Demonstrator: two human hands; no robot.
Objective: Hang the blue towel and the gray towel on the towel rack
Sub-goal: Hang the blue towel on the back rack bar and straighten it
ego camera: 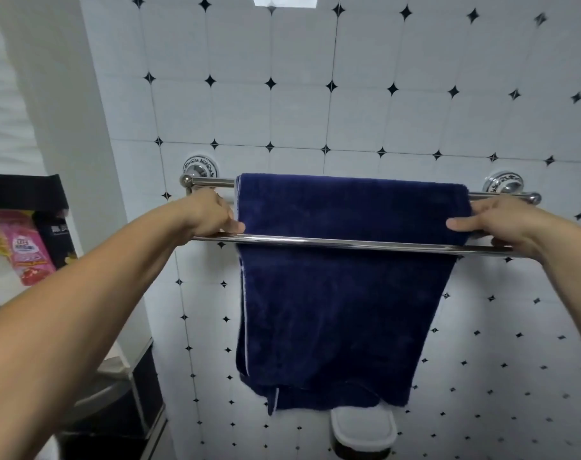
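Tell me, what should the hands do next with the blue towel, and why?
Probably let go. The blue towel already hangs over the back bar of the towel rack, behind the bare front bar. The left hand and right hand only pinch its side edges, and it looks flat. No gray towel is in view, so fetching it likely comes next.

A home bathroom: tiled wall (pixel 315 94), chrome towel rack (pixel 348 243).

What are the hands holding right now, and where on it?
Both hold the blue towel draped over the rack's back bar: the left hand pinches its left edge, the right hand its right edge, just above the front bar.
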